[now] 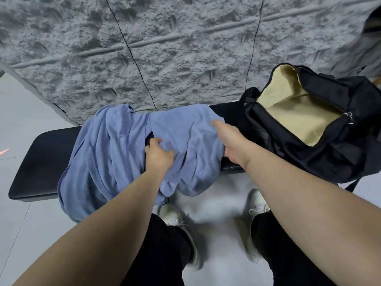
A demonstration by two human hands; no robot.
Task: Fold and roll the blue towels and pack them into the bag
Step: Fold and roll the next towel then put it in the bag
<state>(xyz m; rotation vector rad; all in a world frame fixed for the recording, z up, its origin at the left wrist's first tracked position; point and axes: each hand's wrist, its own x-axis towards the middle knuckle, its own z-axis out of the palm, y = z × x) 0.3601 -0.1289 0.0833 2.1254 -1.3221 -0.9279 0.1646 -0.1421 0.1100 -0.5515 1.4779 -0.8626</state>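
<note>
Blue towel [185, 145] gripped by left hand [158, 154] and right hand [228, 141] beside open bag [309, 129]

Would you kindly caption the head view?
Both hands, left and right, grip a blue towel on a bench beside an open bag.

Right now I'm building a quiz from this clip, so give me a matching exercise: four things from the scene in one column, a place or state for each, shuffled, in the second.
Things:
1. right towel
2. left towel
3. bag
4. bench

Places or states:
A. black, long, carrying the towels and the bag
B. unzipped, tan lining showing, at the bench's right end
C. gripped by the left hand and the right hand
D. crumpled, untouched, draped over the bench's front edge

Pairs: 1-C, 2-D, 3-B, 4-A
</note>
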